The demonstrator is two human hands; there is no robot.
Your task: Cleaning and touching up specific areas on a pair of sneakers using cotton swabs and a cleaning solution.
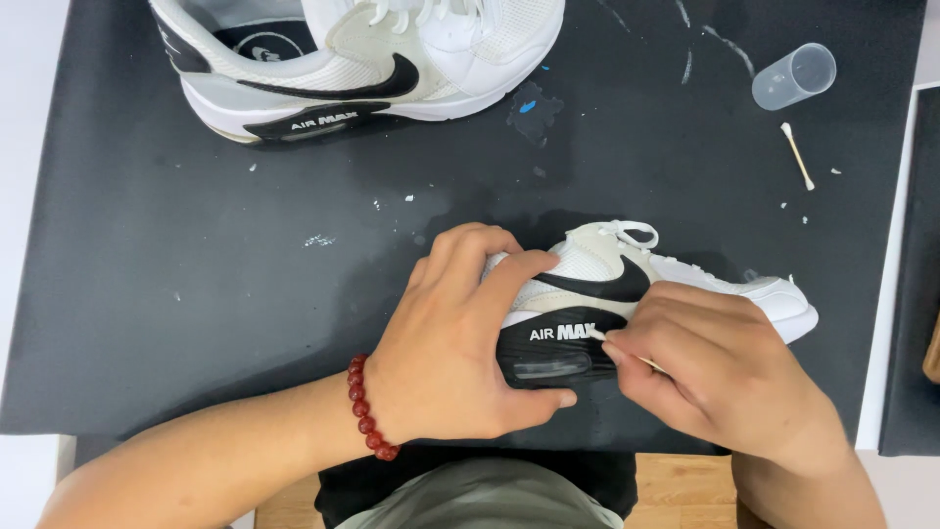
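A white sneaker (pixel 685 279) with a black side mark and black heel sole lies on its side on a black mat (pixel 196 255). My left hand (pixel 460 343), with a red bead bracelet (pixel 367 411) on the wrist, grips the sneaker's heel. My right hand (pixel 715 362) pinches a cotton swab (pixel 597 336), whose white tip touches the black sole panel near the white lettering. The matching second sneaker (pixel 362 59) rests at the mat's far edge.
A small clear plastic cup (pixel 793 75) lies tipped at the far right, with a used cotton swab (pixel 797 155) near it. Wet patches, white flecks and a blue spot (pixel 529 106) mark the mat. A wooden surface (pixel 685 485) shows below.
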